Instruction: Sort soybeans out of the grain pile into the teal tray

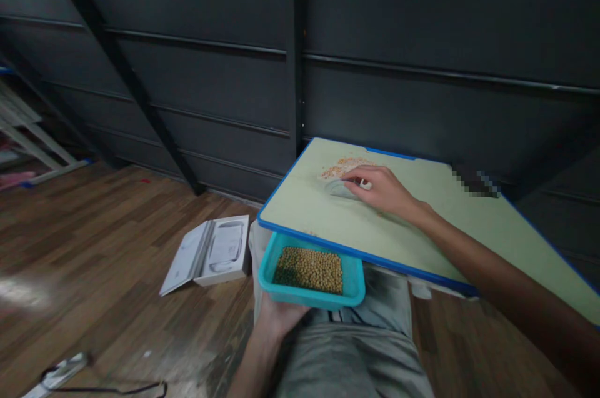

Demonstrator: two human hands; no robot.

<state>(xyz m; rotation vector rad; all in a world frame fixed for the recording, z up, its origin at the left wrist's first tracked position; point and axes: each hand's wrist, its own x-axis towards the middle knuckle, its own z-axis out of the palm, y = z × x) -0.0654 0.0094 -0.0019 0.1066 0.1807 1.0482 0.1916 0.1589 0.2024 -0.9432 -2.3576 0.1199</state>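
My left hand is under the near-left side of a turquoise plastic tray, its fingers hidden beneath it. Inside lie many round tan beans, with some greenish ones at the left. The tray is just below the near edge of a pale table with a blue rim. Over the tabletop, my right hand pinches a thin, pale grey flat piece with a curved edge; its exact kind is unclear. Beyond that piece, small orange grains are scattered on the table.
On the wooden floor to the left lies an opened white box. A white power strip with a black cable is at the lower left. A dark pixelated object rests at the table's far right. Dark panels stand behind.
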